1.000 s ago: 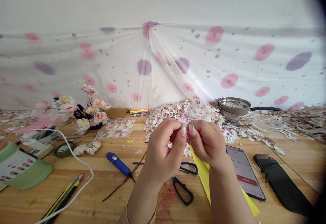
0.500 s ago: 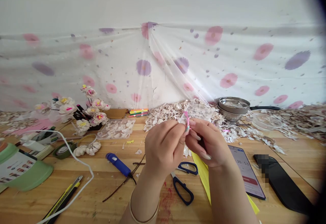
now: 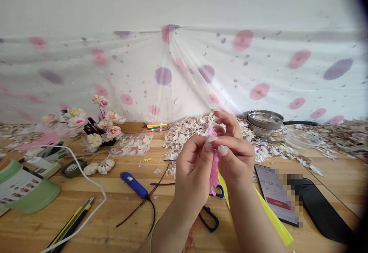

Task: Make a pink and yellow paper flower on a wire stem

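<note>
A pink strip of crepe-like paper with a fringed edge (image 3: 214, 174) hangs between my hands above the table. My left hand (image 3: 192, 168) pinches its upper part between thumb and forefinger. Close against it, my right hand (image 3: 236, 161) has thumb and forefinger at the same spot, its other fingers raised. Below them lie dark blue-handled scissors (image 3: 211, 222), partly covered by my wrists and the strip. A yellow paper sheet (image 3: 274, 218) runs under my right forearm.
Left of my hands lie a blue corded tool (image 3: 133, 185) and thin brown twigs (image 3: 135, 212). White flowers (image 3: 77, 120) stand behind. Heaps of pale flakes (image 3: 184, 130) line the wall, beside metal bowls (image 3: 265, 120). A lit phone (image 3: 278, 201) and a black object (image 3: 324, 211) lie right.
My hands have turned so the thumbs face me, and the right fingers have lifted. More of the pink strip now shows hanging below the fingers.
</note>
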Available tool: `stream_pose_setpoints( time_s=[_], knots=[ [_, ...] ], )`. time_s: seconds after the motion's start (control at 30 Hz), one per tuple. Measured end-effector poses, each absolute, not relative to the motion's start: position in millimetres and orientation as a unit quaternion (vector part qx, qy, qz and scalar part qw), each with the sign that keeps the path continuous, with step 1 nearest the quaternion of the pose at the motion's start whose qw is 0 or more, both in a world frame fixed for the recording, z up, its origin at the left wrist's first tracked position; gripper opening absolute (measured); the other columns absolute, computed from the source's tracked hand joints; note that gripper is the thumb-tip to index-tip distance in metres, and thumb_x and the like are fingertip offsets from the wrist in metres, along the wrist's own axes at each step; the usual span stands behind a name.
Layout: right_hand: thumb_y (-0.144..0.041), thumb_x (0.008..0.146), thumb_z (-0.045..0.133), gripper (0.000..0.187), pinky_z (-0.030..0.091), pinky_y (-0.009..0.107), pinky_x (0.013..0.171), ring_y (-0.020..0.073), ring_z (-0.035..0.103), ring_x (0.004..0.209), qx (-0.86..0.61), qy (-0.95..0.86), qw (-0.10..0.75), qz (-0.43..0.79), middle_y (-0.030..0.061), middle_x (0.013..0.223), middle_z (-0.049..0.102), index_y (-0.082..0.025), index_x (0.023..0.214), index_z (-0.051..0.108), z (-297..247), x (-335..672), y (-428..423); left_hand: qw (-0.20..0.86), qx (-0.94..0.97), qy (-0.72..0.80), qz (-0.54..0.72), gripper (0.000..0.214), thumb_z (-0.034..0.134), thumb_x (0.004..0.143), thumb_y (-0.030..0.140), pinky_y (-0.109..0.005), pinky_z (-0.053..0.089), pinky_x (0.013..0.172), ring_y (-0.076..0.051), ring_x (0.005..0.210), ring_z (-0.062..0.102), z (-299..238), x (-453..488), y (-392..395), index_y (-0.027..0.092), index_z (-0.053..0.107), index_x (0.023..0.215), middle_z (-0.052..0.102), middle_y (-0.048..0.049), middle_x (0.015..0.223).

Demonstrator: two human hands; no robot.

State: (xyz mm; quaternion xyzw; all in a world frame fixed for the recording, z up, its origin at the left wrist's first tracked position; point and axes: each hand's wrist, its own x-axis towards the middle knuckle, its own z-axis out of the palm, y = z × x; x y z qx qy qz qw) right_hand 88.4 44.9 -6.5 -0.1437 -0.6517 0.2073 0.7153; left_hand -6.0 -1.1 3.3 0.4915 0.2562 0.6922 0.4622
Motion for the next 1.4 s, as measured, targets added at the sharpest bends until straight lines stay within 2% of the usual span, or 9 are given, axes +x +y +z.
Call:
stream_pose_setpoints(
  time_s=[0.27, 0.4, 0.53, 0.67, 0.87, 0.97, 1.13, 1.27, 1.4],
  knots=[
    [-0.045, 0.087, 0.068, 0.015, 0.051, 0.051, 0.094, 0.0295, 0.057, 0.121, -0.147, -0.666, 0.689, 0.246, 0.0015, 0.141, 0.058, -0.035, 0.093, 0.077, -5.4, 92.4, 47.1, 0.409, 0.531, 0.275, 0.689, 0.023, 0.057, 0.094, 0.044, -0.022, 0.049, 0.061, -0.013, 0.071, 0.058, 2.4, -8.3, 0.8, 0.021, 0.062, 0.09, 0.061, -0.0016, 0.075],
    [-0.041, 0.087, 0.07, 0.011, 0.049, 0.051, 0.099, 0.0295, 0.056, 0.125, -0.126, -0.65, 0.697, 0.274, 0.0009, 0.139, 0.06, -0.034, 0.087, 0.079, -1.7, 91.6, 47.2, 0.405, 0.548, 0.282, 0.676, 0.027, 0.057, 0.094, 0.044, -0.021, 0.039, 0.05, -0.01, 0.058, 0.045, 2.4, -12.7, 4.2, 0.02, 0.062, 0.083, 0.05, 0.0011, 0.067],
    [-0.038, 0.086, 0.071, 0.011, 0.053, 0.048, 0.095, 0.0279, 0.059, 0.12, -0.1, -0.63, 0.69, 0.341, 0.0013, 0.14, 0.06, -0.032, 0.082, 0.078, 1.1, 92.5, 44.4, 0.422, 0.571, 0.267, 0.651, 0.028, 0.058, 0.093, 0.04, -0.022, 0.034, 0.051, -0.009, 0.058, 0.038, 5.5, -16.3, 3.9, 0.018, 0.058, 0.075, 0.043, 0.0023, 0.066],
    [-0.04, 0.086, 0.071, 0.015, 0.05, 0.049, 0.102, 0.0282, 0.059, 0.122, -0.112, -0.621, 0.677, 0.379, 0.0018, 0.144, 0.056, -0.028, 0.079, 0.076, -1.3, 93.9, 44.4, 0.412, 0.573, 0.28, 0.651, 0.027, 0.053, 0.096, 0.039, -0.024, 0.031, 0.049, -0.01, 0.055, 0.036, 5.7, -14.1, 0.4, 0.019, 0.055, 0.078, 0.041, 0.0027, 0.065],
    [-0.041, 0.087, 0.069, 0.018, 0.053, 0.047, 0.1, 0.0295, 0.057, 0.127, -0.088, -0.606, 0.67, 0.419, 0.0035, 0.145, 0.054, -0.026, 0.079, 0.073, -3.4, 89.5, 45.5, 0.237, 0.624, 0.298, 0.683, 0.019, 0.046, 0.1, 0.024, -0.026, 0.042, 0.065, -0.012, 0.071, 0.049, 3.2, -6.1, -4.0, 0.019, 0.054, 0.083, 0.051, -0.0006, 0.077],
    [-0.033, 0.088, 0.068, 0.012, 0.05, 0.043, 0.104, 0.0244, 0.055, 0.129, -0.06, -0.545, 0.665, 0.507, -0.0006, 0.145, 0.055, -0.03, 0.081, 0.076, -0.3, 82.7, 39.4, 0.106, 0.643, 0.311, 0.692, 0.014, 0.047, 0.096, 0.012, -0.024, 0.044, 0.069, -0.012, 0.077, 0.051, 0.7, -2.7, -3.1, 0.019, 0.053, 0.086, 0.053, -0.0013, 0.081],
    [-0.025, 0.089, 0.066, 0.016, 0.047, 0.029, 0.104, 0.0169, 0.054, 0.129, -0.044, -0.453, 0.621, 0.638, -0.0039, 0.144, 0.056, -0.029, 0.08, 0.078, 5.2, 73.5, 26.0, -0.086, 0.639, 0.336, 0.686, 0.015, 0.05, 0.088, 0.002, -0.024, 0.047, 0.069, -0.013, 0.078, 0.054, -5.2, -2.1, 1.5, 0.017, 0.052, 0.089, 0.055, -0.0035, 0.083],
    [-0.03, 0.081, 0.075, 0.005, 0.048, 0.034, 0.103, 0.0239, 0.054, 0.129, -0.049, -0.413, 0.605, 0.679, 0.0012, 0.14, 0.06, -0.028, 0.077, 0.078, 11.4, 73.9, 18.8, -0.172, 0.63, 0.347, 0.673, 0.014, 0.051, 0.087, 0.003, -0.025, 0.048, 0.068, -0.014, 0.078, 0.056, -6.7, -5.0, 3.7, 0.016, 0.055, 0.092, 0.058, -0.0053, 0.084],
    [-0.033, 0.077, 0.079, 0.008, 0.046, 0.038, 0.107, 0.0263, 0.054, 0.129, -0.062, -0.407, 0.587, 0.697, 0.0031, 0.139, 0.061, -0.026, 0.073, 0.077, 17.0, 76.8, 15.3, -0.189, 0.64, 0.339, 0.663, 0.015, 0.051, 0.087, 0.003, -0.025, 0.05, 0.069, -0.014, 0.078, 0.058, -6.7, -6.0, 3.4, 0.015, 0.056, 0.094, 0.06, -0.006, 0.085]
  ],
)
